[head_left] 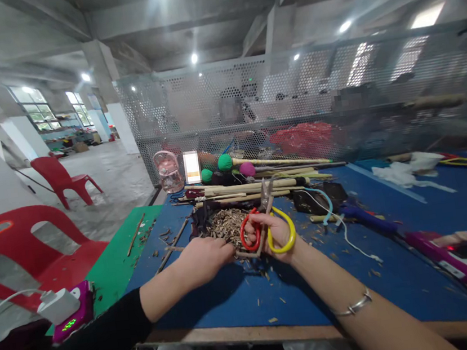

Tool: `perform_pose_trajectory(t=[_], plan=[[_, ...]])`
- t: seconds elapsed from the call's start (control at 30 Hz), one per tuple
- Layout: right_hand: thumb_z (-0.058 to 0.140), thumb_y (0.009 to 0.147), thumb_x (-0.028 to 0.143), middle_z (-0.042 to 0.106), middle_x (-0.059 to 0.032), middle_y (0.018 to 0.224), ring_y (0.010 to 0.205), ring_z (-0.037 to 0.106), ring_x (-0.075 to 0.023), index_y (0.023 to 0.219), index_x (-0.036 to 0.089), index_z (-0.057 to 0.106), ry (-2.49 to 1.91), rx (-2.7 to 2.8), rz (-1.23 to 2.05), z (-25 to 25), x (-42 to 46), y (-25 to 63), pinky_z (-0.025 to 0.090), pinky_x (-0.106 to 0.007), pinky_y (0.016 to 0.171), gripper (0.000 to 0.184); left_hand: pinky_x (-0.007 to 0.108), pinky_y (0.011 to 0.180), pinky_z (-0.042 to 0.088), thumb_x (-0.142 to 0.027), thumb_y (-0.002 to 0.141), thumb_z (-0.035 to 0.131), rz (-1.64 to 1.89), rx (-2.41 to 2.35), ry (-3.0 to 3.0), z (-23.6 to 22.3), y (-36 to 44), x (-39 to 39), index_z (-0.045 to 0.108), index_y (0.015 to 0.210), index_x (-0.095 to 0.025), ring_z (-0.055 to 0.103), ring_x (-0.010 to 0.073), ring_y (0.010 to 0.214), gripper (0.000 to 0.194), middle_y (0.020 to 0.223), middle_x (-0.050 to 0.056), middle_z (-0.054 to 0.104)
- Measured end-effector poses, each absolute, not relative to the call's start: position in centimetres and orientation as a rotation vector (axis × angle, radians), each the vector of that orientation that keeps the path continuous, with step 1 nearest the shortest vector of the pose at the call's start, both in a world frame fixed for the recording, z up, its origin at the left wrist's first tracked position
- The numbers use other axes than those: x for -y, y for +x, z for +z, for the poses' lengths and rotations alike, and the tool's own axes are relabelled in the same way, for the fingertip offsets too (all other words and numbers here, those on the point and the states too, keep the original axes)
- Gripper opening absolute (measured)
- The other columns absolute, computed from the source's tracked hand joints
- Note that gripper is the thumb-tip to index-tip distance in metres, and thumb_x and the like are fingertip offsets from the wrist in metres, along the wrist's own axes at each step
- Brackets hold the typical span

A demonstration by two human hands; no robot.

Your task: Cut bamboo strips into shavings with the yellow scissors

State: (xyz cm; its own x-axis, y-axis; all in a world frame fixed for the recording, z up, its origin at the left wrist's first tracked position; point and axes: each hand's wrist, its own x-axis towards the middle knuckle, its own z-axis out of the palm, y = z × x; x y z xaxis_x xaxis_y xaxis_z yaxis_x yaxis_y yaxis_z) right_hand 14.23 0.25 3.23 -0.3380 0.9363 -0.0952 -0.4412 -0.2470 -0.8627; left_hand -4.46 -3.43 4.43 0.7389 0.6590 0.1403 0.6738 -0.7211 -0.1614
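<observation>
My right hand (275, 232) grips a pair of scissors with one red and one yellow handle loop; the blades (266, 191) point up and away from me. My left hand (211, 255) is closed, palm down, around a thin brown stick (249, 254). One end of the stick shows left of that hand, and the other reaches toward my right hand. Just beyond both hands lies a heap of short cut stick pieces (227, 224) on dark cloth or plastic. My left fingertips are partly hidden.
Long pale sticks (243, 188) lie across the blue table (232, 305), with green and magenta balls of yarn (224, 162) behind. A pink bottle (169, 170) stands at the back left before a perforated metal screen (190, 101). Purple power strips (452, 256) and a red chair (33, 245) flank me.
</observation>
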Motion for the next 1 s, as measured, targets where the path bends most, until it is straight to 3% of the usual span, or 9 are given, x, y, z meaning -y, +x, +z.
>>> perform_pose_trajectory(t=[0.17,0.33,0.43,0.53,0.77,0.87,1.0], plan=[[0.051,0.081,0.040,0.063,-0.0022,0.057,0.049,0.060,-0.0131,0.064,0.016,0.054,-0.737,0.679,1.904,3.7,-1.3,15.4,0.051,-0.025,0.050,0.029,0.026,0.063,0.040,-0.024,0.089,0.036,-0.469,1.230,-2.675,4.1,-6.1,4.2,0.058,0.086,-0.019,0.053,0.0160,0.071,0.022,0.073,0.004,0.059],[0.058,0.076,0.047,0.063,-0.0007,0.056,0.052,0.061,-0.0139,0.064,0.018,0.053,-0.607,0.610,1.796,4.2,-2.4,17.4,0.054,-0.026,0.054,0.032,0.023,0.062,0.041,-0.022,0.089,0.033,-1.016,1.390,-2.631,3.3,-7.2,4.9,0.058,0.092,-0.016,0.053,0.0133,0.069,0.026,0.073,0.004,0.058],[0.065,0.071,0.044,0.062,0.0005,0.055,0.047,0.059,-0.0125,0.063,0.018,0.050,-0.707,0.657,1.648,4.5,-2.0,17.5,0.053,-0.025,0.050,0.031,0.023,0.067,0.044,-0.022,0.089,0.034,-1.206,1.504,-2.559,3.0,-7.1,4.8,0.056,0.103,-0.017,0.057,0.0134,0.075,0.027,0.084,0.005,0.063],[0.071,0.065,0.039,0.062,0.0009,0.056,0.042,0.055,-0.0100,0.065,0.017,0.050,-0.797,0.818,1.496,4.7,-0.7,16.3,0.048,-0.022,0.044,0.030,0.025,0.071,0.045,-0.021,0.089,0.035,-1.164,1.454,-2.579,2.7,-6.2,4.8,0.054,0.109,-0.018,0.059,0.0145,0.082,0.028,0.093,0.006,0.065],[0.064,0.060,0.030,0.054,0.0057,0.049,0.041,0.050,-0.0106,0.062,0.021,0.037,-0.987,1.197,1.294,4.8,1.1,13.1,0.040,-0.021,0.039,0.029,0.027,0.068,0.043,-0.015,0.087,0.033,-0.856,1.348,-2.665,2.5,-4.1,5.7,0.057,0.100,-0.016,0.057,0.0163,0.077,0.027,0.082,0.007,0.063],[0.056,0.062,0.024,0.048,0.0075,0.047,0.041,0.046,-0.0088,0.061,0.021,0.037,-1.085,1.431,1.354,4.9,1.6,12.3,0.038,-0.021,0.042,0.019,0.028,0.068,0.042,-0.025,0.088,0.036,-0.799,1.307,-2.739,2.6,-3.7,6.0,0.057,0.097,-0.016,0.055,0.0164,0.075,0.025,0.081,0.006,0.061],[0.053,0.061,0.016,0.046,0.0057,0.056,0.053,0.043,-0.0089,0.062,0.019,0.044,-1.145,1.797,1.178,4.8,2.6,11.9,0.038,-0.021,0.052,0.010,0.026,0.057,0.035,-0.044,0.085,0.041,-0.730,1.240,-2.711,2.5,-3.6,6.0,0.059,0.071,-0.017,0.051,0.0146,0.061,0.035,0.063,0.003,0.055]])
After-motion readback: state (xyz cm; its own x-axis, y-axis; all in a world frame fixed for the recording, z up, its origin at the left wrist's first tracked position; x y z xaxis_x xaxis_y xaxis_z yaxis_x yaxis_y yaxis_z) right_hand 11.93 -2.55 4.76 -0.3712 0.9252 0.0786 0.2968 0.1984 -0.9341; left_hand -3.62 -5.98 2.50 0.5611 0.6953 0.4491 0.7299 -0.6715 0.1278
